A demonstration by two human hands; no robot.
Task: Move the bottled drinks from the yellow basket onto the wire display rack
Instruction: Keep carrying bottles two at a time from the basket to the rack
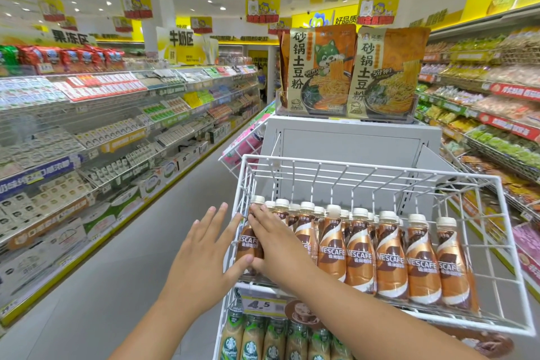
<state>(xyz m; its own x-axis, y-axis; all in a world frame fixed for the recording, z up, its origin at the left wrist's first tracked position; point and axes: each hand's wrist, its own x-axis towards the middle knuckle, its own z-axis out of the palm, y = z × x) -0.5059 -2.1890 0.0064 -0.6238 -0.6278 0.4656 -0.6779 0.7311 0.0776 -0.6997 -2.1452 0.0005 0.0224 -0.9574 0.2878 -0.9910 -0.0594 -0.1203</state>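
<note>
In a shop aisle, both hands' straight fingers (257,222) press bottles (388,260) on the wire rack (496,242)

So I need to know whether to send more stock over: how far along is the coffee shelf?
Done: the white wire rack already holds rows of Nescafe bottles across its front. In hand: the left hand and right hand press flat on the leftmost bottle, squaring it in. Left: unclear, since the yellow basket is out of view.
</note>
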